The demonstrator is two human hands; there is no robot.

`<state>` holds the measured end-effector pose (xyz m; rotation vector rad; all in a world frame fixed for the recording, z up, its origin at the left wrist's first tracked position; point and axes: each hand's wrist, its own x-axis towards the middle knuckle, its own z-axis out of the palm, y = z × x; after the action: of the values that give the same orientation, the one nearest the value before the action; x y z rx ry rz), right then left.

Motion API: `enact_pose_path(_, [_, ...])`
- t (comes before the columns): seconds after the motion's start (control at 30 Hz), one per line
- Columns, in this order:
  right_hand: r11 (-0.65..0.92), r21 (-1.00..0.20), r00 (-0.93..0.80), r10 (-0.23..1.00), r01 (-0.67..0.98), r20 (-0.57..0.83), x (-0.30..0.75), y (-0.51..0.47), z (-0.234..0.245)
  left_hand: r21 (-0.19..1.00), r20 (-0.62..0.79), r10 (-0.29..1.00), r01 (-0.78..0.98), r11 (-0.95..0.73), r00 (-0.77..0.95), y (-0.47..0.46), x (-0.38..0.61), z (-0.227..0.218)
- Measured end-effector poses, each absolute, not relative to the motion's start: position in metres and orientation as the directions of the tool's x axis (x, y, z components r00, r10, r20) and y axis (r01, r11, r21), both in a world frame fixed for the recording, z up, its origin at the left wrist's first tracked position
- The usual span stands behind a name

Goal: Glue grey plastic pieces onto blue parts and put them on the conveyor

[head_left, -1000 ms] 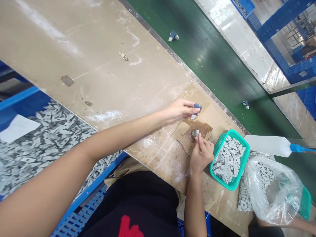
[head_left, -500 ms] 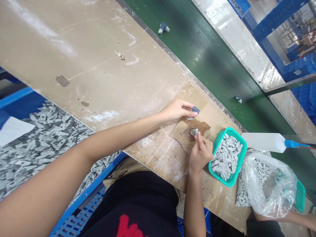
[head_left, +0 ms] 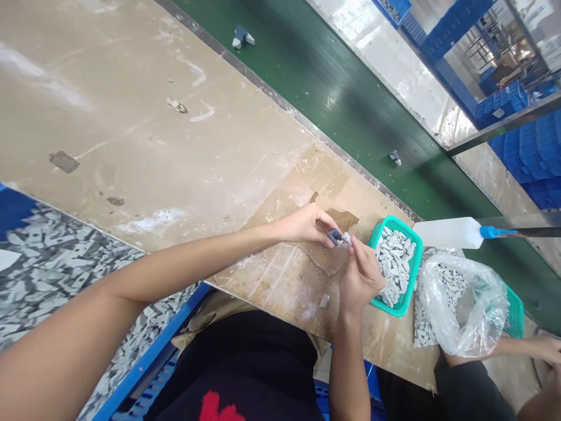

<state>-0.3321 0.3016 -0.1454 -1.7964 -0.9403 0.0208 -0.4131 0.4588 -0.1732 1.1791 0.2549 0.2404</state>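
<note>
Two hands together, low on the bench (head_left: 131, 146), near its far edge. Left hand (head_left: 307, 225) clamped on one blue part (head_left: 335, 237), thumb and fingers closed round it. Right hand (head_left: 362, 278) pinching one grey piece (head_left: 346, 238) between its fingertips. The piece touches the blue part, and both are held over a cardboard sheet (head_left: 315, 181).

One teal basket (head_left: 417, 263) just beside the right hand, heaped with grey pieces, too many to count. One white bottle (head_left: 447, 233) with a blue nozzle past the basket. One clear bag (head_left: 464, 310) of grey pieces, beside a second teal basket (head_left: 515, 313), partly hidden. One loose chip (head_left: 324, 300) on the bench near the right wrist.

Far bench edge is metal-trimmed; beyond it a green belt (head_left: 350, 111) carries two blue-and-white parts (head_left: 240, 38) (head_left: 394, 156). Wide open bench left of the hands; little room right, basket close. Lower left, a bin (head_left: 44, 263) heaped with grey pieces. Lower right, a co-worker's hand (head_left: 546, 348). Blue crates (head_left: 526, 152) far right.
</note>
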Motion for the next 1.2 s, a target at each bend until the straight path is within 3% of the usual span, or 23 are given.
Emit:
enact_pose_path(0.17, [-0.100, -0.745, 0.618, 0.638, 0.659, 0.460, -0.335, 0.304, -0.147, 0.934, -0.071, 0.314, -0.048, 0.355, 0.947, 0.455, -0.416, -0.171])
enact_pose_path(0.37, [-0.088, -0.639, 0.538, 0.634, 0.765, 0.556, -0.337, 0.306, -0.154, 0.948, -0.095, 0.429, -0.051, 0.315, 0.898, 0.449, -0.415, -0.168])
enact_pose_path(0.63, [-0.140, -0.608, 0.540, 0.640, 0.781, 0.547, -0.341, 0.315, -0.164, 0.950, -0.198, 0.514, 0.035, 0.310, 0.834, 0.450, -0.415, -0.165])
enact_pose_path(0.87, [-0.159, -0.648, 0.524, 0.740, 0.745, 0.421, -0.345, 0.321, -0.162, 0.976, -0.142, 0.572, 0.017, 0.219, 0.808, 0.457, -0.414, -0.164])
enact_pose_path(1.2, [-0.151, -0.758, 0.541, 0.787, 0.635, 0.296, -0.304, 0.319, -0.141, 0.930, -0.211, 0.607, -0.034, 0.366, 0.766, 0.462, -0.415, -0.162])
